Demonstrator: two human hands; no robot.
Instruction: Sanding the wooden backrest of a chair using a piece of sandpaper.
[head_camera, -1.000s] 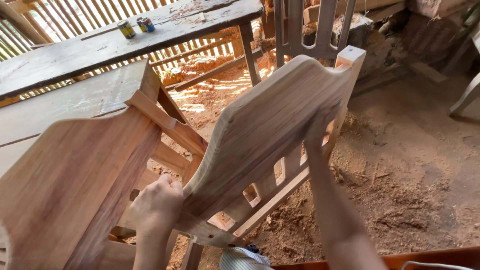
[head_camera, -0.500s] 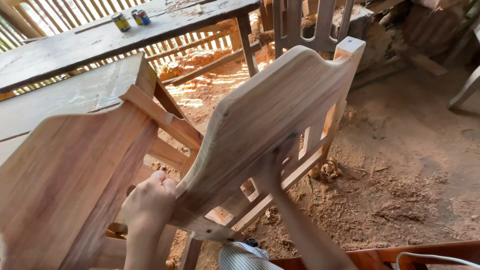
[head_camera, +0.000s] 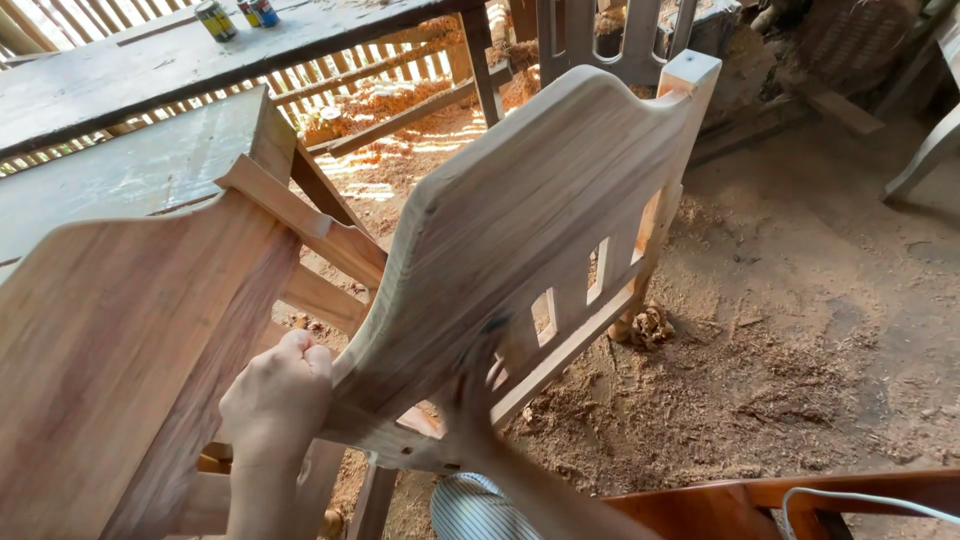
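A pale wooden chair frame with a curved top panel (head_camera: 540, 200) and slatted openings leans tilted in front of me. My left hand (head_camera: 275, 400) is closed around the panel's lower left edge. My right hand (head_camera: 470, 400) is motion-blurred and pressed flat on the panel's lower face, with a small dark sheet (head_camera: 495, 325) showing at its fingertips. A second, similar wooden panel (head_camera: 120, 340) stands to the left, beside my left hand.
A worn grey table (head_camera: 130, 170) sits behind the panels, and a long bench (head_camera: 300, 40) with small cans (head_camera: 215, 18) lies beyond it. Sawdust covers the dirt floor (head_camera: 780, 330). At the bottom right are a reddish-brown wooden piece (head_camera: 800, 495) and a white cable (head_camera: 870, 500).
My right hand has slid down the panel's face from near the top right to the lower part. My left hand has kept its hold on the lower edge.
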